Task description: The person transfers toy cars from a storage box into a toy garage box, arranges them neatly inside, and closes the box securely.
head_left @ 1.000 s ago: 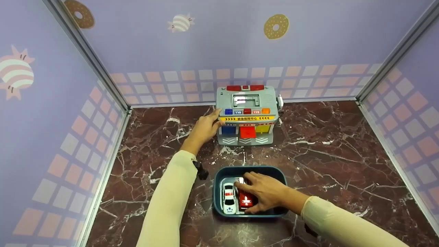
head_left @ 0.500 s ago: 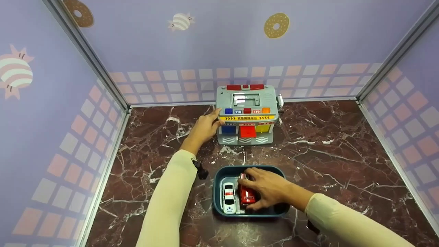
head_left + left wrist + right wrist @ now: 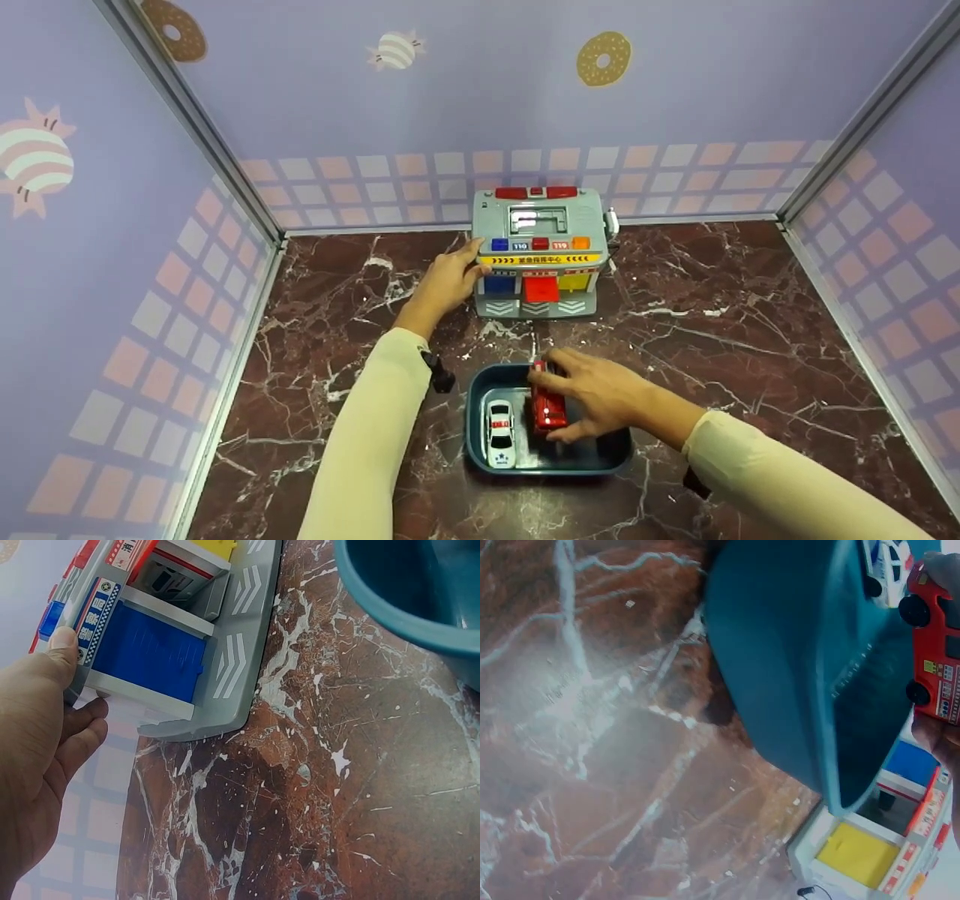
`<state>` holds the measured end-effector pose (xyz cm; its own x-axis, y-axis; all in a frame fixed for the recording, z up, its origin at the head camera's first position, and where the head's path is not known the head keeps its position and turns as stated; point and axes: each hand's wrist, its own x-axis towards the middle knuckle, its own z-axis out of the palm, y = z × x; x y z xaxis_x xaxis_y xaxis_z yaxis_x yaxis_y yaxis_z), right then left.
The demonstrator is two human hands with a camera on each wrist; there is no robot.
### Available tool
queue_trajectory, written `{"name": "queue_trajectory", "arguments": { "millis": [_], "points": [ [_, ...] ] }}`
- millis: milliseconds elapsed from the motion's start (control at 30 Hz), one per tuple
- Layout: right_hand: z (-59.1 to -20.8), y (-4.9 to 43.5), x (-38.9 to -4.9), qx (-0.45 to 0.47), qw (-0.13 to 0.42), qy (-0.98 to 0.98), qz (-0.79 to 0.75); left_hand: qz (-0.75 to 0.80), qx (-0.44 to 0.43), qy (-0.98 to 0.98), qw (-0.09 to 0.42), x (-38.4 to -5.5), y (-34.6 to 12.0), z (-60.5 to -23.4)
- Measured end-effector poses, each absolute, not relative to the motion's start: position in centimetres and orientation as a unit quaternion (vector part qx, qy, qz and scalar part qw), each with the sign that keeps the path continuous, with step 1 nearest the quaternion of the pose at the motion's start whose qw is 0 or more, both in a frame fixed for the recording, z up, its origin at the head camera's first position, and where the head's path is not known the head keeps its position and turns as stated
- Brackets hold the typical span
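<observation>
In the head view my right hand (image 3: 600, 390) holds a red toy fire truck (image 3: 550, 405) by its two ends, over the dark teal plastic bin (image 3: 474, 427). The right wrist view shows the truck (image 3: 934, 652) side-on, its black wheels pointing toward the bin's inside. A white toy police car (image 3: 501, 433) lies at the left in the bin. My left hand (image 3: 448, 283) grips the left front corner of a grey toy emergency station (image 3: 592, 262), thumb (image 3: 66, 645) beside the blue button and the other fingers under the roof edge. The station's middle red door is raised; the blue door (image 3: 150, 652) is down.
The bin stands on a dark red marbled tabletop (image 3: 720, 375), in front of the station. Purple walls with a tile print (image 3: 375, 195) enclose the left, back and right. A white part (image 3: 613, 222) sticks out from the station's right side.
My right hand has lifted the red fire truck up off the bin's floor and moved it slightly right and toward the back. My left hand has stayed on the station.
</observation>
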<state>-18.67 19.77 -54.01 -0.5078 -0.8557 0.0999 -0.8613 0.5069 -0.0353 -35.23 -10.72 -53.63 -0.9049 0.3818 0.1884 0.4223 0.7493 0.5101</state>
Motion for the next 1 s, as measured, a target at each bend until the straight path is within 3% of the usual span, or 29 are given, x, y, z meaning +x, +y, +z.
{"name": "queue_trajectory", "arguments": {
  "millis": [1000],
  "points": [
    [-51.0,21.3,-23.1,0.477,0.040,-0.877,0.044,-0.281,-0.213,-0.935,0.036,-35.2,-10.8,-53.7]
  ]
}}
